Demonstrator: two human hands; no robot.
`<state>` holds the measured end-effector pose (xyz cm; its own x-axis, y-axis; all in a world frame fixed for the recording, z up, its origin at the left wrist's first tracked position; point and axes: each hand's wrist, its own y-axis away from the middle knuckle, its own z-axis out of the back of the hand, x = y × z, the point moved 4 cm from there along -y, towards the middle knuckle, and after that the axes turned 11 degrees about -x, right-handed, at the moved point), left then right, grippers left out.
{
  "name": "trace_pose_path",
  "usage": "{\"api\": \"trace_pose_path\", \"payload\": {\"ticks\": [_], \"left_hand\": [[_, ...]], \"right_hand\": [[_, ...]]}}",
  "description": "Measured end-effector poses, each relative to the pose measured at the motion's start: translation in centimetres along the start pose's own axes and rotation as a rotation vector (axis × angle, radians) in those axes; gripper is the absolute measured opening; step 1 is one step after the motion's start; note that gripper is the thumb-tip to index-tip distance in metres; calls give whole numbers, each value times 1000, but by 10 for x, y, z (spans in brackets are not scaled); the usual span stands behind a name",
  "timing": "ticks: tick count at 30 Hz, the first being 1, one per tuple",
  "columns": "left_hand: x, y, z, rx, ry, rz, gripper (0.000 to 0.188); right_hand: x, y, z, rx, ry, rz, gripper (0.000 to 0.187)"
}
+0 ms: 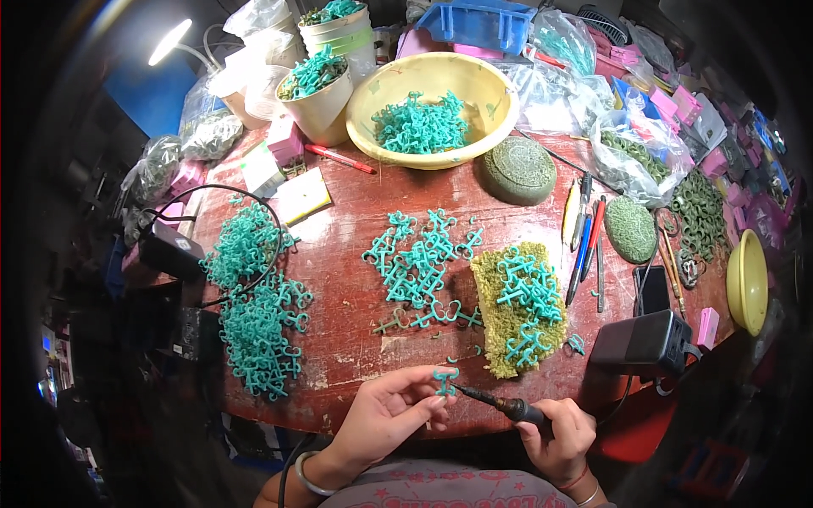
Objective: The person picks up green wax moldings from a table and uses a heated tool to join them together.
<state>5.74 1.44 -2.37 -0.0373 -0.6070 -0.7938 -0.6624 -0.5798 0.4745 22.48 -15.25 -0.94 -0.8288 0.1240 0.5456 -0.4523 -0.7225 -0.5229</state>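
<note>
Teal plastic clip, lower centre: left hand fingers pinch it; right hand clenched around a dark rod-shaped soldering iron, tip touching. Worn red desk.

Both forearms are coming in bare from the bottom edge, so no sleeves are showing at all. The left hand is wearing a plain silver-coloured metal bangle, thin and round, sitting loose around the wrist. The right hand is wearing a thin red cord bracelet with a paler, silvery band sitting just below it, right at the picture's edge. Fingers are looking bare, no rings that I can make out, nails short. Between the two arms, a bit of grey-pink printed top with pink lettering and little star shapes is peeking in.
</note>
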Motion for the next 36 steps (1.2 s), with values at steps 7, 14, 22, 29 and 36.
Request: {"api": "trace_pose_path", "payload": {"ticks": [7, 14, 22, 29, 36], "left_hand": [[-1, 1, -1, -18, -26, 20, 40], [1, 1, 0, -20, -10, 36, 40], [-1, 3, 1, -111, -83, -34, 37], [-16, -9, -6, -296, -641, -675, 36], [-24, -12, -20, -281, -875, -1009, 36]], "right_hand": [[0, 3, -1, 28, 1, -46, 26], [1, 2, -2, 33, 2, -49, 27], [-1, -4, 4, -49, -101, -59, 22], [-3, -4, 3, -74, -96, -67, 21], [-3, -3, 1, -83, -91, -71, 21]]}}
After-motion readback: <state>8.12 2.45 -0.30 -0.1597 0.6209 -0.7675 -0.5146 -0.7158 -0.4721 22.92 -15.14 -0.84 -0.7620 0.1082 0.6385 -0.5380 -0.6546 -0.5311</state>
